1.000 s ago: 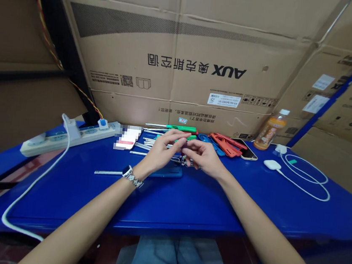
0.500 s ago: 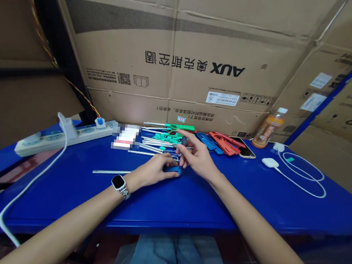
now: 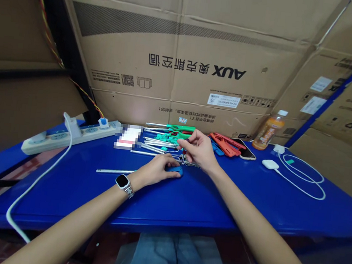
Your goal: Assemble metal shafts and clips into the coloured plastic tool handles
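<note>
My left hand [image 3: 161,167] is closed around the blue handle of a long-nosed lighter [image 3: 174,171], pressing it to the table. The lighter's metal tube [image 3: 114,171] sticks out to the left. In my right hand [image 3: 200,149], thumb and fingers pinch a small screwdriver [image 3: 184,153], upright, its shaft pointing down just beyond the blue handle. Whether the tip touches anything is too small to tell. Just behind my hands lie several metal lighter tubes [image 3: 158,143] and green lighter handles [image 3: 181,128].
Red handle shells [image 3: 227,144], blue shells [image 3: 217,148] and a phone [image 3: 247,150] lie at the back right. Farther right are an orange drink bottle [image 3: 270,130] and a white charger case [image 3: 270,164] with cable. A power strip [image 3: 70,137] stands left, before a cardboard wall [image 3: 198,45].
The fingers of my right hand have curled in from a stretched position and now pinch the screwdriver more tightly. My left hand stays on the blue lighter. The view has shifted slightly.
</note>
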Action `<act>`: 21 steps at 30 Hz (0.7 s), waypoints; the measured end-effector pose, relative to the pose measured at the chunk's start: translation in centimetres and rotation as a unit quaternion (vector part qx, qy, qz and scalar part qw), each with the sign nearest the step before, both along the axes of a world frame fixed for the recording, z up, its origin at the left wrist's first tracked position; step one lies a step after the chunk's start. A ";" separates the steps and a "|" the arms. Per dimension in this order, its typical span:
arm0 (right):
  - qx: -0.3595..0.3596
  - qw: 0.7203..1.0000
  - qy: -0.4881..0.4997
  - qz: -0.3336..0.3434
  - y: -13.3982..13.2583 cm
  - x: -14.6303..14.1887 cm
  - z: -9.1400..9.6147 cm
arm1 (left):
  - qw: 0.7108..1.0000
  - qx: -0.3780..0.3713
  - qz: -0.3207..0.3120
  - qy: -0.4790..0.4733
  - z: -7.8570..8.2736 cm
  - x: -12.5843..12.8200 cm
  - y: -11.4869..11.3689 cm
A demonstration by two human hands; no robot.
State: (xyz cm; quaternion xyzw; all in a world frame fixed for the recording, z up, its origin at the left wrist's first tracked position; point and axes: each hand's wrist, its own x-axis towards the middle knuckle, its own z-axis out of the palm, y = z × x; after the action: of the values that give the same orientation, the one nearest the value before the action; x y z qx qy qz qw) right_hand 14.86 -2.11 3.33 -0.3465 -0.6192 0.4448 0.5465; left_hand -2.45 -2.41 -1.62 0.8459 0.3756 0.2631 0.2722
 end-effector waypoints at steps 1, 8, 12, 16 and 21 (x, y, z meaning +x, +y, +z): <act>-0.004 1.000 0.006 -0.001 0.0 -0.2 -0.1 | 1.000 -0.003 0.000 -0.002 0.0 0.0 0.0; 0.000 0.997 -0.033 0.076 -0.6 1.5 0.4 | 1.000 -0.003 -0.006 -0.012 0.0 0.0 0.1; -0.001 0.998 -0.058 0.033 -0.5 1.6 0.6 | 1.000 0.005 -0.006 -0.014 0.0 0.0 0.0; 0.005 1.000 -0.013 -0.004 -0.4 0.2 0.4 | 1.000 0.001 0.000 -0.009 -0.1 0.0 0.0; 0.001 1.000 -0.014 0.023 -0.7 0.1 0.2 | 1.000 -0.006 0.001 -0.010 -0.1 0.0 0.0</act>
State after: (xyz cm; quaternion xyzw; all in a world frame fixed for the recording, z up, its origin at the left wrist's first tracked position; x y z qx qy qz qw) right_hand 14.97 -2.82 3.57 -0.3379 -0.6350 0.4515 0.5279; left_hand -2.49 -2.43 -1.76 0.8414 0.3750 0.2696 0.2806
